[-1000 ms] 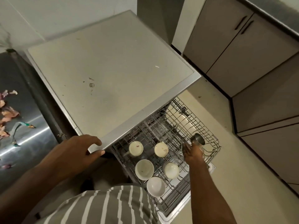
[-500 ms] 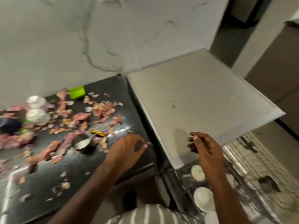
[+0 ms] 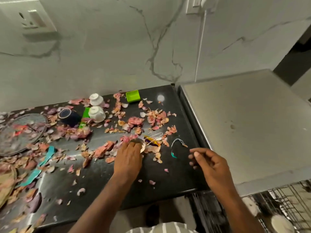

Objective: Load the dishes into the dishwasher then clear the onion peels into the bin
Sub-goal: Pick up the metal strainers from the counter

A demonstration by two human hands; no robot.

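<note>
My left hand (image 3: 128, 158) lay on the black counter (image 3: 168, 179), its fingers curled over the rim of the small steel cup (image 3: 138, 145) and gripping it from above; how far they reached inside the bowl I could not make out. The cup's thin wire handle (image 3: 154, 138) stuck out to the right of the cup, over a purple and yellow wrapper (image 3: 151, 142). My right hand (image 3: 209, 163) hovered to the right of the cup, well apart from it, fingers loosely bent with nothing in them, thumb and forefinger a little parted. Onion peels (image 3: 134, 121) lay scattered all round the cup, thickest behind it and to its left. Two white cups (image 3: 96, 106) stood upside down far behind and left of the steel cup, beside a dark blue cup (image 3: 68, 117) on its side. The dishwasher rack (image 3: 286, 207) showed at the lower right, below the counter edge.
</note>
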